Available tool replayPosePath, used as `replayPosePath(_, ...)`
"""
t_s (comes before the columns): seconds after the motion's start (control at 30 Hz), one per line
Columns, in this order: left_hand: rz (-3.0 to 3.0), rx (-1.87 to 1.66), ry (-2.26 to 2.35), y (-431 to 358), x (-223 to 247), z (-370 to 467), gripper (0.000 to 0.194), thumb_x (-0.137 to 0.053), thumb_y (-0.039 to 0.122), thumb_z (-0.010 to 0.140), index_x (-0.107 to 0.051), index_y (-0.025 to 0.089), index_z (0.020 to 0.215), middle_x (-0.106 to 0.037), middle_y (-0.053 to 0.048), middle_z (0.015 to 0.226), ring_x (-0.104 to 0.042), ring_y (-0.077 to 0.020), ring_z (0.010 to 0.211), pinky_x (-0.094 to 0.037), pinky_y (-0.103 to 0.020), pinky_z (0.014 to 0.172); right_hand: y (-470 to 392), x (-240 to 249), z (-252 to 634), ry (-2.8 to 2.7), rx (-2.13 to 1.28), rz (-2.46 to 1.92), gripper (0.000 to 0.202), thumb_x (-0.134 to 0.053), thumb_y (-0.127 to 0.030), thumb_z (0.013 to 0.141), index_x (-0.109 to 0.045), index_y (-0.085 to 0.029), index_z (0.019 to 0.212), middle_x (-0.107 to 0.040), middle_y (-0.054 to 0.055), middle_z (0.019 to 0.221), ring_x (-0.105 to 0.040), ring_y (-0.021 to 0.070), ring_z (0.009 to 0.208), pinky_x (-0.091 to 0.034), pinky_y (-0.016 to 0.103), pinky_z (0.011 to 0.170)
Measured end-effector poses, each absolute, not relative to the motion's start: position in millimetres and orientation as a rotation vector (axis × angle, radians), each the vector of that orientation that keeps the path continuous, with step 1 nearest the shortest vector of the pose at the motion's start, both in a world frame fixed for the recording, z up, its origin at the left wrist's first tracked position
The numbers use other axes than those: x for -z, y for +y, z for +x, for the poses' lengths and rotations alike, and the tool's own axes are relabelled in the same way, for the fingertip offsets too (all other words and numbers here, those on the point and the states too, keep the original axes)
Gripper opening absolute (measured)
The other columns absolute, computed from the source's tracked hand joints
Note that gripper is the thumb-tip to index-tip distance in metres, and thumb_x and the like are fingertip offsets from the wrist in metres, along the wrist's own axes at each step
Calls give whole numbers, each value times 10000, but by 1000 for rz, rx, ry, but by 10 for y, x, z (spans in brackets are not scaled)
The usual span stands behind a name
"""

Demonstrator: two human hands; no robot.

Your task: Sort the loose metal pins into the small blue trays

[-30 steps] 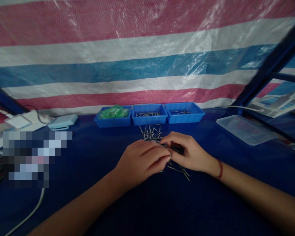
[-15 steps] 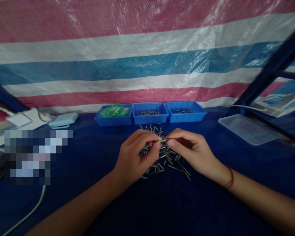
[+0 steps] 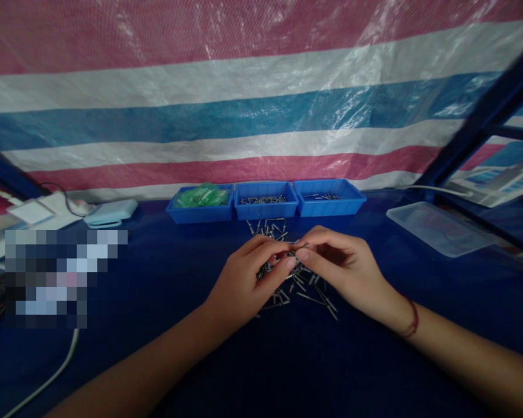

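Note:
Above the middle of the dark blue table, my left hand (image 3: 244, 276) and my right hand (image 3: 346, 264) meet fingertip to fingertip. My right thumb and index finger pinch a thin metal blind rivet (image 3: 304, 246). The left thumb and index finger are curled around the same spot, with bits of metal between their tips; the fingers partly hide what is there. Under and behind both hands spreads a loose pile of blind rivets (image 3: 300, 281), several of them pointing out toward me.
Three blue bins stand in a row behind the pile: a left bin (image 3: 200, 216) with green plastic bags, a middle bin (image 3: 268, 210) and a right bin (image 3: 331, 205) with metal pieces. A translucent lid (image 3: 440, 229) lies right. A light-blue case (image 3: 111, 213) and white cable (image 3: 63, 368) lie left.
My left hand has shifted right, closer to the right fingertips. The rivet between the hands is now more covered and tilted in the right fingers. My right hand has barely moved.

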State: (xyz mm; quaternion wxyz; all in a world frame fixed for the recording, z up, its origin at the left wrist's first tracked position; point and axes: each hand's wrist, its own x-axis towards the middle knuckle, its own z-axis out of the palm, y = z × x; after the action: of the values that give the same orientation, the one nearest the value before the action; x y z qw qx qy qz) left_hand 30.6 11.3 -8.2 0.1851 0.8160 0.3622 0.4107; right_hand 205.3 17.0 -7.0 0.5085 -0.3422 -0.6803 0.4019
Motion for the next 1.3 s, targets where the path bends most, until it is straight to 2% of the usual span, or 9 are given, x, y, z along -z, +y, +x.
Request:
replayPosePath(0.3, 2186, -1077, 971, 104, 64, 322, 152, -466, 182, 903, -609, 148, 941, -586, -31, 886, -572, -116, 821, -448, -248, 746, 155, 68, 2042, -1648, -955, -842, 28, -636, -222, 776, -630, -195, 779, -590, -12, 720, -528, 91, 642, -414, 236, 549)
replayPosePath(0.63, 2197, -1116, 1014, 117, 78, 321, 80, -544, 195, 856, -597, 159, 903, -562, -20, 855, -548, -112, 748, -453, -253, 681, 151, 74, 2034, -1647, -984, -814, 72, -621, -224, 789, -648, -193, 848, -621, 16, 771, -589, 120, 689, -442, 267, 578)
replayPosePath(0.9, 2213, -1257, 1053, 114, 93, 315, 70, -567, 185, 836, -586, 187, 903, -531, -36, 970, -545, -104, 733, -479, -267, 673, 139, 59, 2041, -1676, -983, -854, 89, -615, -252, 797, -657, -206, 861, -629, 15, 777, -572, 123, 688, -446, 272, 578)
replayPosePath(1.03, 2232, -1319, 1108, 108, 84, 309, 94, -591, 168, 815, -591, 199, 904, -528, -37, 981, -554, -132, 811, -486, -296, 721, 146, 60, 2037, -1678, -976, -867, 94, -610, -251, 800, -660, -207, 867, -634, 18, 787, -573, 123, 684, -448, 269, 576)
replayPosePath(1.3, 2243, -1371, 1098, 101, 59, 308, 91, -593, 160, 814, -585, 187, 901, -519, -29, 985, -568, -108, 797, -493, -254, 706, 183, 118, 2017, -1722, -1010, -881, 102, -596, -263, 809, -660, -195, 850, -612, 15, 766, -548, 118, 660, -428, 260, 568)
